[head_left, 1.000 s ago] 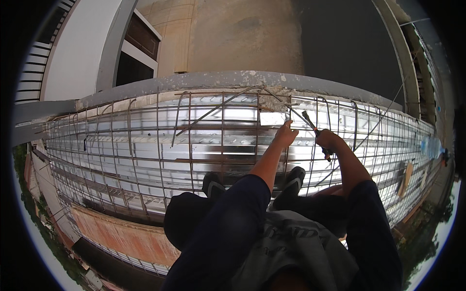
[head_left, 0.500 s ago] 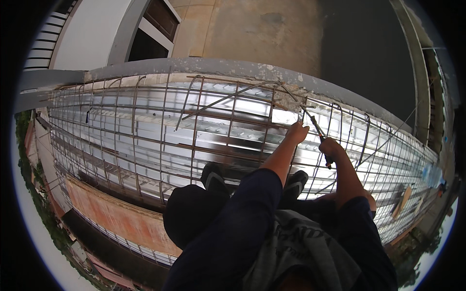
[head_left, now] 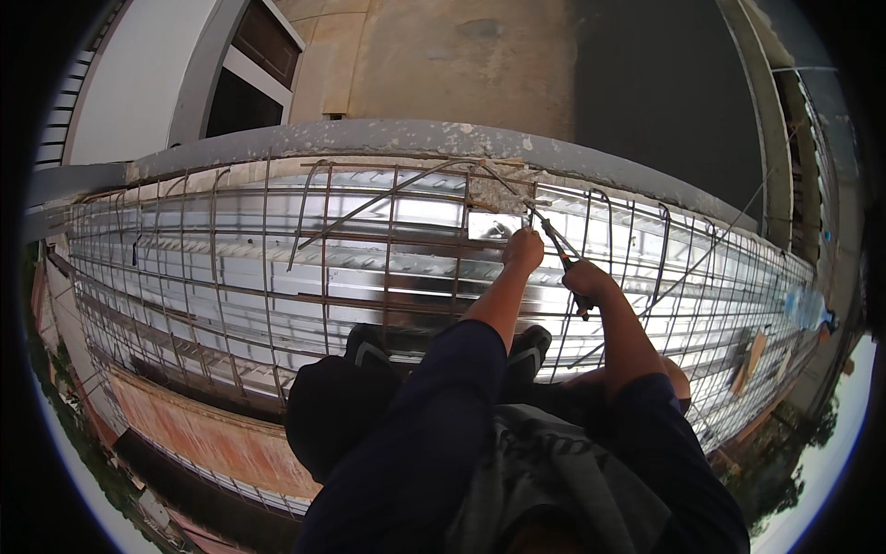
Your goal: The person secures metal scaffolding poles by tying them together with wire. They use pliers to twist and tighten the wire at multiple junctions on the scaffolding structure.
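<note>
Left hand closed on rusty steel rebar mesh at far edge; right hand just right, fisted around dark-handled pliers touching the bars.

Corrugated metal decking, rebar mesh, possibly bottle

Rust-brown rebar grid over shiny silver decking — navy sleeves, black shoes.

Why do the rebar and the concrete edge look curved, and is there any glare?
Head view: fisheye bends the rebar mesh and concrete edge toward the rim; daylight glares off the metal decking; left hand and right hand stay sharp.
</note>
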Demonstrator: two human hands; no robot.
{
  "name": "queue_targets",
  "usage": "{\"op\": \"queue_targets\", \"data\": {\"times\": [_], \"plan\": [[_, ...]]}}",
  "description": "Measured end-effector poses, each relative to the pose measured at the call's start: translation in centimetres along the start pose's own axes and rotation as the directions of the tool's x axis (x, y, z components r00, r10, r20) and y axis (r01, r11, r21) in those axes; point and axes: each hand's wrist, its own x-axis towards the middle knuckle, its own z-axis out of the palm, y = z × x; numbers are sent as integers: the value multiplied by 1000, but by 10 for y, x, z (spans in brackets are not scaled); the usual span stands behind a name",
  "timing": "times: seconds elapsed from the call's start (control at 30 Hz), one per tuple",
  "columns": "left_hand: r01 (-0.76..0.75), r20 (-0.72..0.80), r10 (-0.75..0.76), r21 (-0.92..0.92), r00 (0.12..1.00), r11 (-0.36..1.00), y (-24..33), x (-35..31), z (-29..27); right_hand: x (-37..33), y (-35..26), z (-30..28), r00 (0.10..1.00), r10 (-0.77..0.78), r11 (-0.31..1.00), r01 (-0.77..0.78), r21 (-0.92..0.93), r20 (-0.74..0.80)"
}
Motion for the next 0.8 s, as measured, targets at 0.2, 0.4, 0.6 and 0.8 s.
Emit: {"op": "queue_targets", "data": {"times": [0.2,0.4,0.6,0.8], "plan": [[77,82,-81,58,993,995,13,-20,-30,4,-23,-8,1000,-23,999,23,29,-1],[-18,109,0,166,994,986,-10,-9,-13,11,-36,-6,997,74,987,-73,145,-2],[-24,142,1,162,990,987,-7,-5,-9,10,-37,-5,995,75,972,-58,229,-64],[25,125,-42,133,991,991,-19,4,-1,-2,-94,-21,930,358,912,-328,247,-88]]}}
